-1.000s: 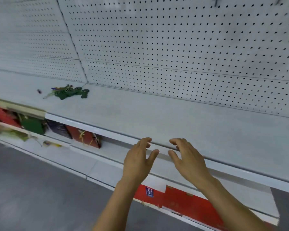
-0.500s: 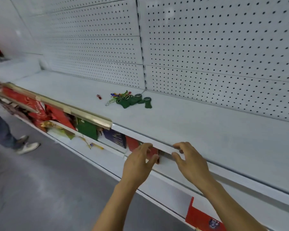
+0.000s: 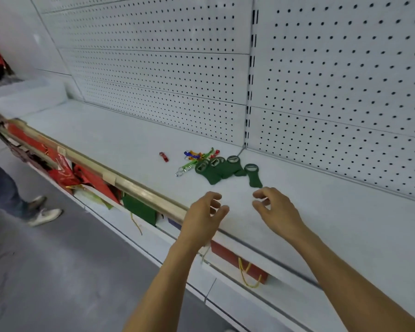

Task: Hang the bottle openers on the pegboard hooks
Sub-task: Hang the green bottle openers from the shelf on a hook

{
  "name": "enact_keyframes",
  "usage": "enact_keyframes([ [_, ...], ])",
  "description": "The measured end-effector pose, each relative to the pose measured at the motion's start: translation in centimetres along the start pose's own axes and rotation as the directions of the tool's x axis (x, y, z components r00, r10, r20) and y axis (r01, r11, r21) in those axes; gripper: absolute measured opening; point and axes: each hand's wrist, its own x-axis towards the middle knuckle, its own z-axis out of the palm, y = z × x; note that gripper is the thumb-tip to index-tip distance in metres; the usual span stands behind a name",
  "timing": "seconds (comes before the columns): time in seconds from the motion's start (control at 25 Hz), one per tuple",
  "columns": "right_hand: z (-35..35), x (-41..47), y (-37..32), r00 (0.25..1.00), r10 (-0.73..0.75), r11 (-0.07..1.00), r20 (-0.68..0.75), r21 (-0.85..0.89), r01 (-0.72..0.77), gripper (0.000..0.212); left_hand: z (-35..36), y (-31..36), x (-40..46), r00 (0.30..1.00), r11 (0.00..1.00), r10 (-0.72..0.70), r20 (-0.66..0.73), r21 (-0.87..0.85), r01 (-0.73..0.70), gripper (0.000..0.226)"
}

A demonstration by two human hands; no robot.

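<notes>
Hovering empty, left hand (image 3: 203,213) and right hand (image 3: 277,209) near green bottle openers (image 3: 225,170).

My left hand (image 3: 203,215) and right hand (image 3: 277,209) hover empty, fingers curled, near green bottle openers (image 3: 222,168) on the white shelf (image 3: 130,140); pegboard (image 3: 333,80) behind.

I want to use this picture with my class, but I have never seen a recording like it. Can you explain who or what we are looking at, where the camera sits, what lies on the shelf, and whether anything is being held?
The camera is worn on a person's head, looking down at their own bare hands. The left hand and right hand hover open over a white shelf, holding nothing. On it lie green bottle openers, colourful small openers and a red one. Behind stands a pegboard.
</notes>
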Motion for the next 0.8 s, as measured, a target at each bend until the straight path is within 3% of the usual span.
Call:
enact_keyframes([
  [0.16, 1.4, 7.1, 0.8, 0.994, 0.100, 0.990, 0.031, -0.104, -0.096, 0.030, -0.3, -1.1, 8.4, 0.992, 0.993, -0.122, -0.031, 0.009, 0.122, 0.046],
  [0.32, 2.2, 12.1, 1.0, 0.974, 0.228, 0.951, -0.020, -0.208, -0.227, 0.050, -0.2, -2.1, 15.6, 0.951, 0.937, -0.272, -0.149, 0.185, 0.297, 0.068],
  [0.44, 2.8, 14.1, 1.1, 0.963, 0.270, 0.876, -0.004, -0.415, -0.247, 0.047, -0.5, -2.5, 18.9, 0.942, 0.872, -0.327, -0.076, 0.359, 0.332, 0.094],
  [0.52, 2.8, 15.0, 1.2, 0.954, 0.298, 0.847, 0.023, -0.467, -0.253, 0.039, -1.2, -3.0, 20.3, 0.937, 0.852, -0.350, 0.013, 0.420, 0.313, 0.100],
  [0.64, 2.2, 15.8, 1.6, 0.924, 0.372, 0.858, 0.094, -0.414, -0.303, 0.031, -2.0, -3.7, 21.0, 0.919, 0.884, -0.374, 0.127, 0.348, 0.312, 0.093],
  [0.8, 2.2, 14.5, 1.6, 0.909, 0.398, 0.864, 0.123, -0.383, -0.327, 0.011, -1.8, -4.7, 19.6, 0.924, 0.936, -0.345, 0.164, 0.129, 0.326, 0.052],
])
